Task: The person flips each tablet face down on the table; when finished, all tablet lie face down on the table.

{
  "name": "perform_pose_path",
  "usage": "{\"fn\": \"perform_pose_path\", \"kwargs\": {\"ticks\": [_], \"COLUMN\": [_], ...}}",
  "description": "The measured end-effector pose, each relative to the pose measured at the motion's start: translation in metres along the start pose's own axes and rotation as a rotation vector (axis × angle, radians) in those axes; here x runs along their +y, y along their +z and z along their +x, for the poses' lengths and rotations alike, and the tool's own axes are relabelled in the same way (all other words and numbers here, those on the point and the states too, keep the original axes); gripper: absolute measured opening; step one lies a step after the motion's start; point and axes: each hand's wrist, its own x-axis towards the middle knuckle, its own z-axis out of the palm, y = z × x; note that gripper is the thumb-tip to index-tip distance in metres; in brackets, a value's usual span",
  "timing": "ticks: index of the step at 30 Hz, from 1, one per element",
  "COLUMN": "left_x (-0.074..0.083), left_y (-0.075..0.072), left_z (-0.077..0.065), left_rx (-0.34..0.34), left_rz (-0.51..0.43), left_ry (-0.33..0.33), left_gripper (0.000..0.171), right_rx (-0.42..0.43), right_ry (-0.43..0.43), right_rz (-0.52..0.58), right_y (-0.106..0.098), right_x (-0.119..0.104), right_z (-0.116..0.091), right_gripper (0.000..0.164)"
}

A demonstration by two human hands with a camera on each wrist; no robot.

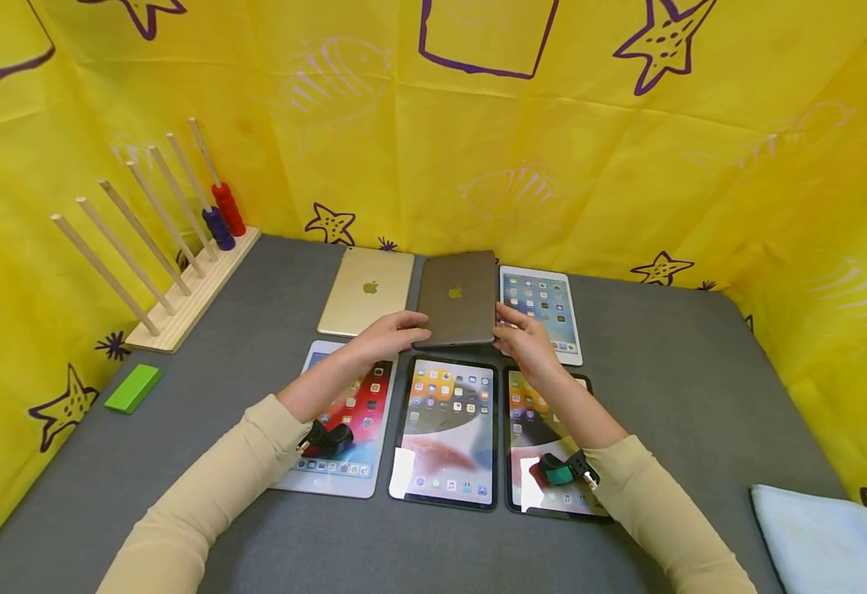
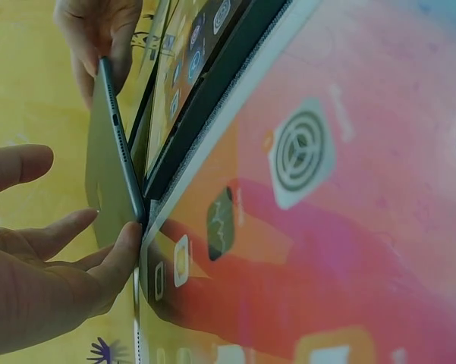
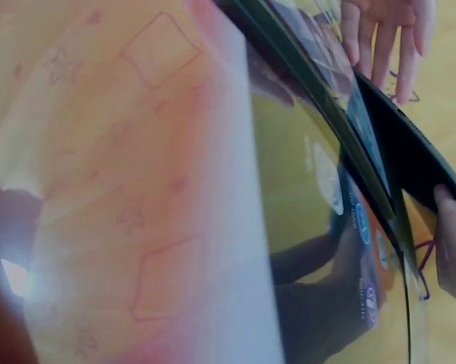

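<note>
A dark grey tablet (image 1: 457, 301) lies back-side up in the middle of the back row, tilted with one edge raised. My right hand (image 1: 528, 340) pinches its right edge; in the right wrist view the thumb of that hand (image 3: 454, 246) presses on the tablet's dark face (image 3: 413, 161). At the tablet's lower left corner is my left hand (image 1: 392, 334), its fingers spread and fairly straight. One fingertip of the left hand (image 2: 57, 284) touches or nearly touches the corner in the left wrist view. A gold tablet (image 1: 368, 293), back up, lies to the left.
A small white tablet (image 1: 543, 305) lies at the back right. In front lie a white tablet (image 1: 362, 441) and two black-framed tablets (image 1: 448, 437) (image 1: 533, 450), screens lit. A peg abacus (image 1: 203, 285), a green block (image 1: 133, 389) and a light blue cloth (image 1: 826, 536) flank them.
</note>
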Motion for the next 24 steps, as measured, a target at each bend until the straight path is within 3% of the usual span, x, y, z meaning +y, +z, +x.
{"fn": "perform_pose_path", "kwargs": {"ticks": [9,24], "left_x": [0.0004,0.0008], "left_y": [-0.0002,0.0035], "left_z": [-0.0023,-0.0037], "left_rx": [0.001,0.020], "left_rz": [0.001,0.050], "left_ry": [0.000,-0.014], "left_gripper": [0.052,0.054], "right_rx": [0.019,-0.031], "right_ry": [0.039,0.072], "right_rz": [-0.034,-0.082], "right_y": [0.0019,0.0058], "right_x": [0.0051,0.0048], "right_z": [0.0049,0.0028], "right_gripper": [0.055,0.060]}}
